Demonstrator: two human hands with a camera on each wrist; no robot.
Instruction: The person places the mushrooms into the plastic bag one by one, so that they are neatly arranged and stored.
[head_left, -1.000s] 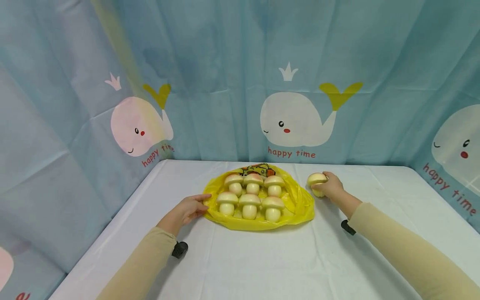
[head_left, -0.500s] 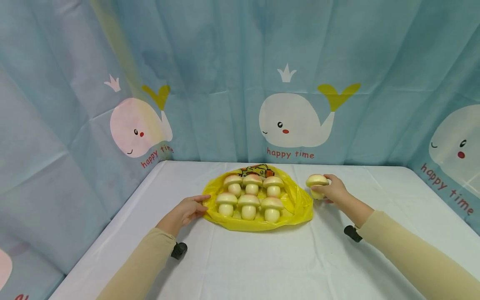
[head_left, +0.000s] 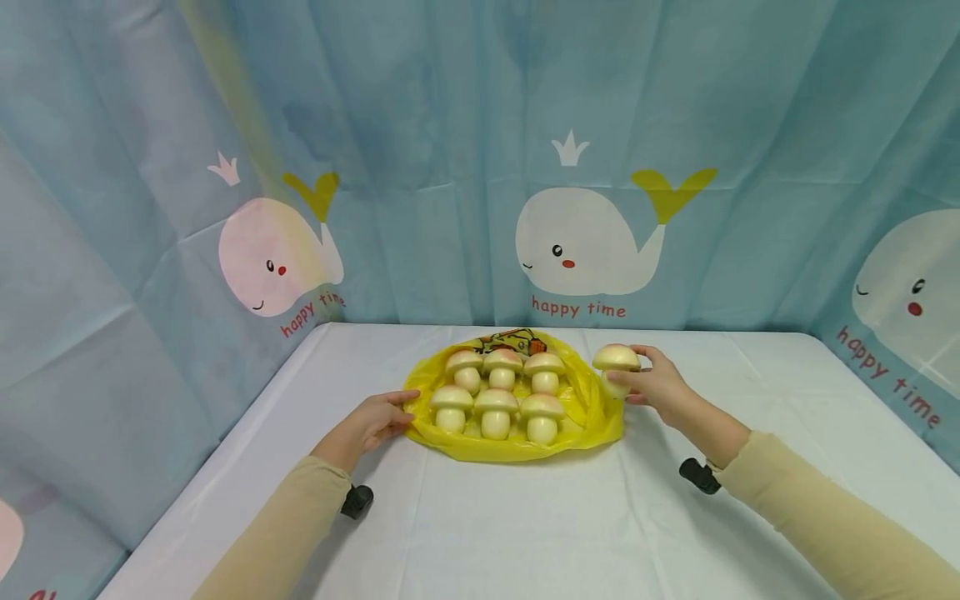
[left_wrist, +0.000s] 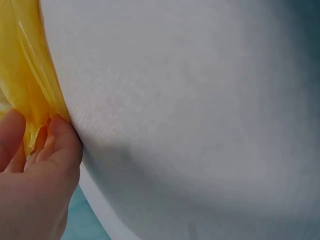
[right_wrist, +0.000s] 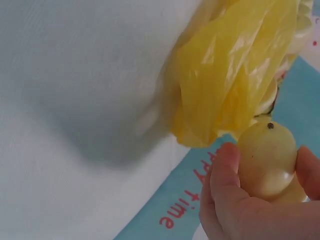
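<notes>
A yellow plastic bag (head_left: 510,451) lies spread on the table with its rim rolled open. Inside it stand several cream toy mushrooms (head_left: 496,402) in two rows, their caps tinged pink. At the bag's left rim, my left hand (head_left: 372,423) pinches the thin plastic (left_wrist: 30,75) between thumb and fingers. My right hand (head_left: 664,390) grips another mushroom (head_left: 617,357) by its stem, upright, at the bag's right edge, where it overlaps the plastic in the head view. The right wrist view shows the rounded underside of its stem (right_wrist: 267,160), with thumb and fingers on either side.
A white cloth covers the table (head_left: 525,533). Behind and to the left hangs a blue curtain (head_left: 420,250) printed with whales. Small black wrist cameras (head_left: 358,502) sit by both sleeves.
My right hand has lifted the mushroom a little and carried it left, to the right edge of the bag. The left hand stays at the bag's rim.
</notes>
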